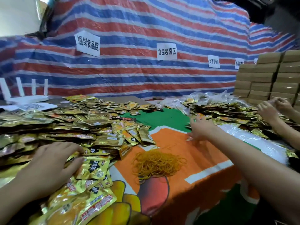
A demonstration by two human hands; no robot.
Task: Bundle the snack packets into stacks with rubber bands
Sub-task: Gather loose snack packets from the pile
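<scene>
— Where are the snack packets (73,120)?

— Heaped loose just left of the rubber bands (155,161). The bands lie in 1 tangled yellow pile on the orange and green cloth (203,159) over the desk. A second heap (227,109) of packets sits beyond the bands, to the right.

— And your 2 grips?

— My left grip (53,163) is left of the bands, fingers spread and pressed flat on the gold packets, clamped on nothing. My right grip (201,129) is stretched out beyond the bands, at the near edge of the second heap, fingers splayed apart. It is blurred. It seems to hold nothing, but I cannot tell whether the fingertips touch the cloth.

— What else is around?

— Another person's hands (267,111), 2 of them, are far right of the bands, over that second heap. Stacked cardboard boxes (267,78) stand behind them. Clear plastic bags (259,140) lie right of the bands. Far left and behind, a white router (24,96) with 4 antennas stands before a striped tarp (129,30) hung with paper signs (87,43).
</scene>
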